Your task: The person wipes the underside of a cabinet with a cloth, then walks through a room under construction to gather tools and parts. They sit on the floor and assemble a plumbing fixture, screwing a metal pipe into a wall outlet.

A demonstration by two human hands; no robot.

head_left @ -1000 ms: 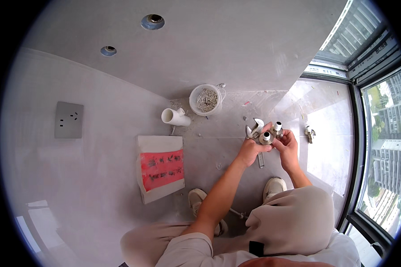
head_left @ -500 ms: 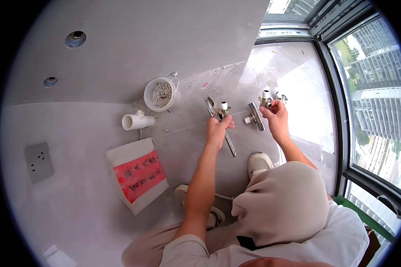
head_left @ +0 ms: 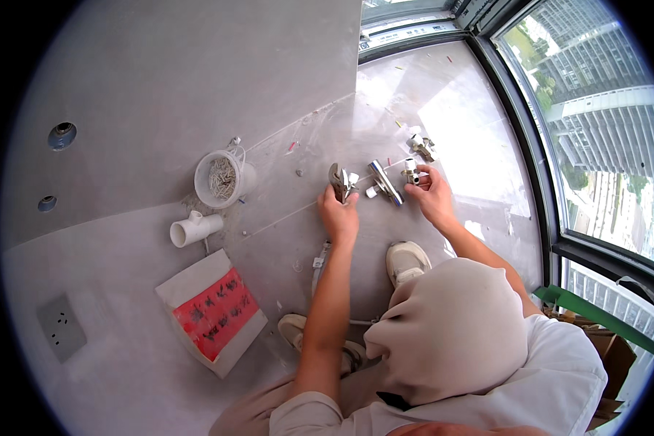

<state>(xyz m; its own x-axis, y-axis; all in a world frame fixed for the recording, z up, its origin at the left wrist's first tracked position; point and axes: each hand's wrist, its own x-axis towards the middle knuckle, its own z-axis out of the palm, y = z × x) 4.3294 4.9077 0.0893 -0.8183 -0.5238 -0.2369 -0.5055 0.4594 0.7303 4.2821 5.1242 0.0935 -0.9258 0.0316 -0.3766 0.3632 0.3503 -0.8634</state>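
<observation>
My left hand [head_left: 339, 216] grips an adjustable wrench [head_left: 336, 182] together with a metal fitting [head_left: 349, 183] with a white end. My right hand [head_left: 430, 192] pinches a chrome valve [head_left: 410, 171] with a white cap, low over the tiles. Between my hands lies a long chrome tubular fitting [head_left: 390, 187] with a white piece [head_left: 373, 191] at its side. Beyond them another brass-and-chrome valve [head_left: 422, 145] rests on the floor. A flexible hose [head_left: 319, 258] lies partly under my left forearm.
A white bucket [head_left: 218, 179] of small pale pieces and a PVC tee [head_left: 196, 229] stand along the wall [head_left: 196, 73], near a board with a red sheet [head_left: 211, 314]. My shoes [head_left: 407, 261] are below my hands. Framed windows [head_left: 603, 131] are at right; cardboard [head_left: 603, 363] at lower right.
The view has swung rightward. My hands, first together holding two fittings and the wrench, have moved apart, one fitting in each. The right hand's valve is lower. The chrome tubular fitting between them is uncovered.
</observation>
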